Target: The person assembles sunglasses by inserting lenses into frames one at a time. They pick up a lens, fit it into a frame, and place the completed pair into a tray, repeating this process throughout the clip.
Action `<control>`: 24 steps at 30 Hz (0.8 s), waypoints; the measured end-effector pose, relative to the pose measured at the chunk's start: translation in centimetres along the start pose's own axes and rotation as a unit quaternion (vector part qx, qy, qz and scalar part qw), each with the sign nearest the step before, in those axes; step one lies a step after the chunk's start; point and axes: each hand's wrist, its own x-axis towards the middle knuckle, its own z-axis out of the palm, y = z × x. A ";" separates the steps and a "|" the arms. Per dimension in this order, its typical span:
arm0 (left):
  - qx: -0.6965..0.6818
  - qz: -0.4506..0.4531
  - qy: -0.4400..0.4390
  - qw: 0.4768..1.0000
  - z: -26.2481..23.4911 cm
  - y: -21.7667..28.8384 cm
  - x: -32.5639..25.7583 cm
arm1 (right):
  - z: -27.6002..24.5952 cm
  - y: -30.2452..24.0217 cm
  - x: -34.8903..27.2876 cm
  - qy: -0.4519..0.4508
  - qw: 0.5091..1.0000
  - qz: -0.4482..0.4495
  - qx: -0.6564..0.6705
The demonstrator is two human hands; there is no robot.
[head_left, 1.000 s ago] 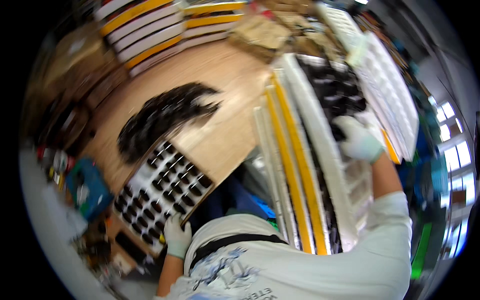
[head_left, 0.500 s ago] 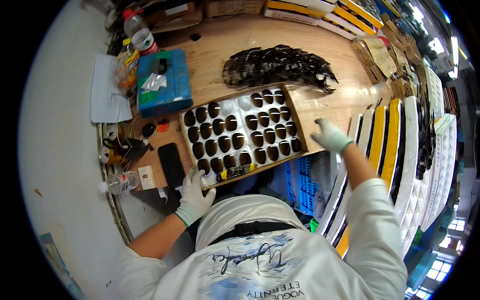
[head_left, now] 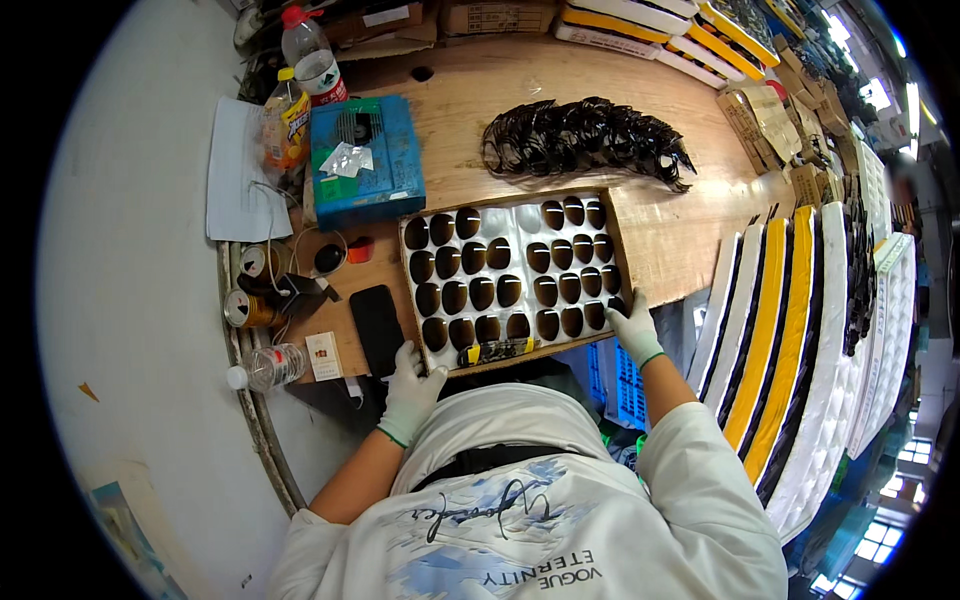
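Observation:
A shallow cardboard box (head_left: 618, 232) lies at the table's near edge, with a white moulded insert holding rows of brown tinted sunglass lenses (head_left: 482, 292). Two places in the far row, near the middle, hold no lens. My left hand (head_left: 411, 390), in a white glove, grips the box's near left corner. At the near right corner my right hand (head_left: 635, 330), also gloved, is closed on the edge with its fingers reaching over the rim. A yellow and black utility knife (head_left: 497, 350) lies along the box's near side.
Beyond the box lies a long heap of dark, glossy curved pieces (head_left: 585, 138). At left are a blue case (head_left: 372, 190), drink bottles (head_left: 287, 120), a black phone (head_left: 377, 330) and a card pack (head_left: 323, 356). Stacked white and yellow trays (head_left: 770, 330) stand close on the right.
My right hand has come in from beyond the box's right side and taken hold of its near right corner. My left hand stays at the left corner. The view has shifted slightly.

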 end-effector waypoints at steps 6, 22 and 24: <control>-0.006 -0.009 0.021 1.000 -0.3 1.1 0.1 | -3.2 1.9 -1.1 -0.136 0.987 -0.077 -0.043; 0.124 0.165 0.142 0.968 6.1 19.9 29.4 | -12.7 -3.2 31.1 0.206 0.960 -0.148 0.123; -0.063 0.010 0.092 0.994 9.4 23.8 31.9 | -15.7 -7.6 34.3 0.167 0.974 -0.154 0.022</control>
